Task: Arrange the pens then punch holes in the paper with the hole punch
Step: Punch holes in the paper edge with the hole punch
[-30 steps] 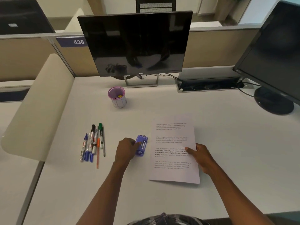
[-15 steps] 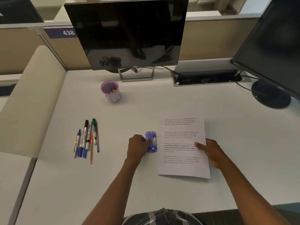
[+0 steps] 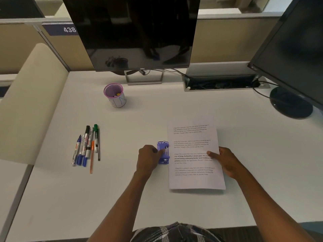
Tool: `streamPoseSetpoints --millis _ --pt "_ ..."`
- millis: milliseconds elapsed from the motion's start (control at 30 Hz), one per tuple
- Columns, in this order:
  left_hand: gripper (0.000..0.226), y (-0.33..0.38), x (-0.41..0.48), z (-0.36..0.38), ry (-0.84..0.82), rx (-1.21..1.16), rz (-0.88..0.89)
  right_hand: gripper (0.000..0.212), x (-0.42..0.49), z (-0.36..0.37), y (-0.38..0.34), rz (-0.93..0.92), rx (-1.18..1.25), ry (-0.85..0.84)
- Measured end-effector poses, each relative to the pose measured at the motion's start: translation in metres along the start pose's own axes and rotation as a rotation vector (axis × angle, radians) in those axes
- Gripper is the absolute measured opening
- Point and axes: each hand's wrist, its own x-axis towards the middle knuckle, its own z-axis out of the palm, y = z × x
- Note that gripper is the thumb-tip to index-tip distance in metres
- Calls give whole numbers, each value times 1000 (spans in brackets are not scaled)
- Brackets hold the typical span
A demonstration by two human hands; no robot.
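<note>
A small purple hole punch (image 3: pixel 164 152) lies on the white desk, touching the left edge of a printed sheet of paper (image 3: pixel 193 154). My left hand (image 3: pixel 148 158) grips the punch from its left side, thumb on top. On the sheet's right edge rests my right hand (image 3: pixel 225 160), fingers spread flat and thumb lying over the text. Several pens and markers (image 3: pixel 87 146) lie side by side in a row at the left of the desk, away from both hands.
A purple-rimmed pen cup (image 3: pixel 115 95) stands behind the pens. A dark monitor (image 3: pixel 132 34) on its stand fills the back, a second monitor (image 3: pixel 293 49) and its round base sit at the right, and a cable tray (image 3: pixel 220 83) lies between them. A beige partition (image 3: pixel 26 95) borders the left.
My left hand slid the hole punch to the right until it met the paper's left edge. The paper now lies straighter under my right hand. The view shifted down slightly.
</note>
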Motion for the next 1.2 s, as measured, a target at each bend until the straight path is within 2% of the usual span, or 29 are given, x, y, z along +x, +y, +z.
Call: streamPoseSetpoints --millis 467,633,1033,1200 --pt "31 1 2 2 -6 5 -8 30 14 -1 -4 -41 -41 5" --pt "32 3 1 3 5 18 -10 33 14 5 -5 -46 -66 -49" --pt "30 3 3 2 -8 28 -17 36 17 3 -11 -37 -50 -47" --pt "33 2 3 3 -7 15 -19 28 16 3 -13 -67 -106 -25"
